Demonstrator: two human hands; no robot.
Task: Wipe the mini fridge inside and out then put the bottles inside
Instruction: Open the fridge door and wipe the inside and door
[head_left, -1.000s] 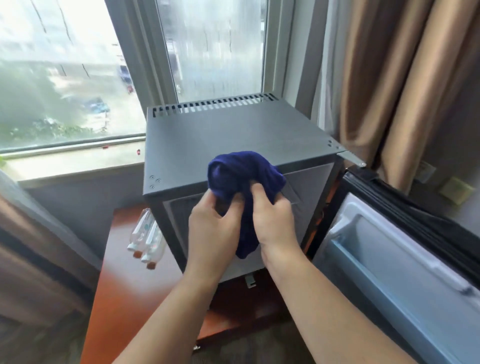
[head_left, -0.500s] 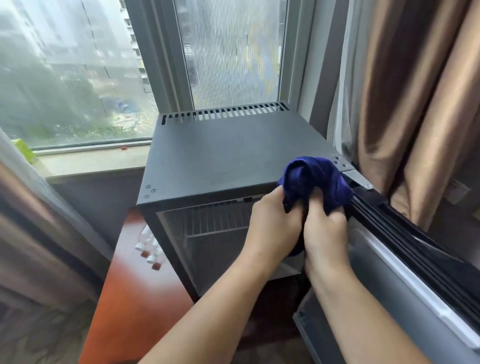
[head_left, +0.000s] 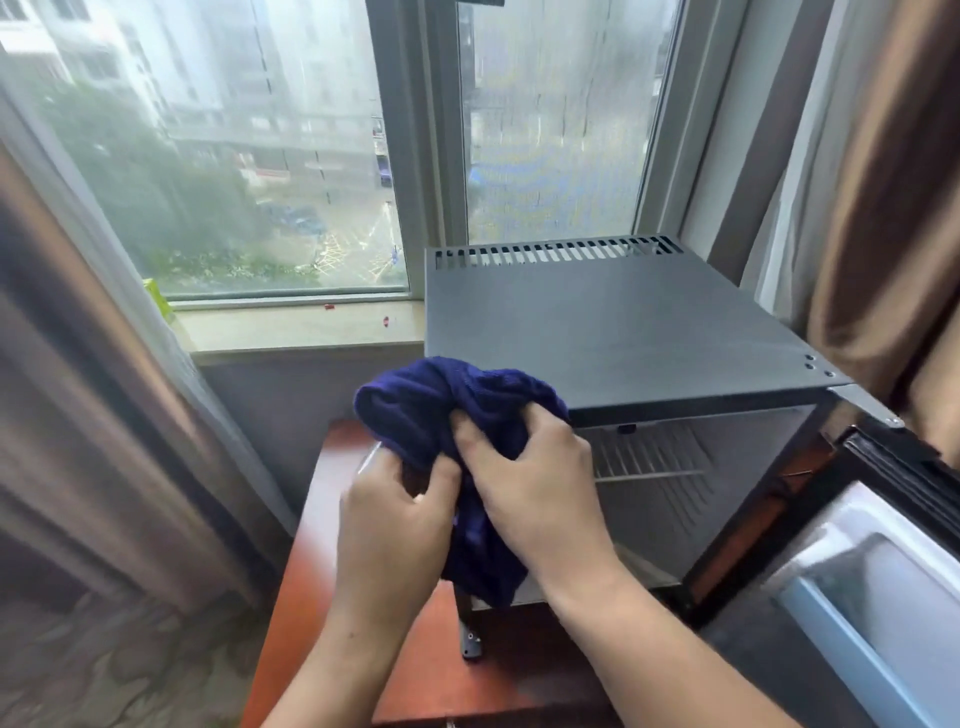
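A dark grey mini fridge (head_left: 613, 332) stands on a reddish wooden table (head_left: 306, 545) by the window. Its door (head_left: 878, 587) hangs open at the lower right, showing the white inner liner and a shelf. A wire rack (head_left: 644, 462) shows inside the fridge. Both hands hold a bunched dark blue cloth (head_left: 447, 410) in front of the fridge's front left corner. My left hand (head_left: 395, 525) grips the cloth's lower left part. My right hand (head_left: 530, 483) pinches its upper right part. The bottles are hidden behind my hands and the cloth.
Brown curtains hang at the left (head_left: 93, 415) and right (head_left: 883, 208). A stone windowsill (head_left: 296, 327) runs behind the table, with a green object (head_left: 156, 301) at its left end. Patterned carpet (head_left: 130, 665) lies below left.
My hands and the cloth have shifted from the fridge's front right corner to its front left corner. The view has swung left, and the bottles seen earlier are now covered.
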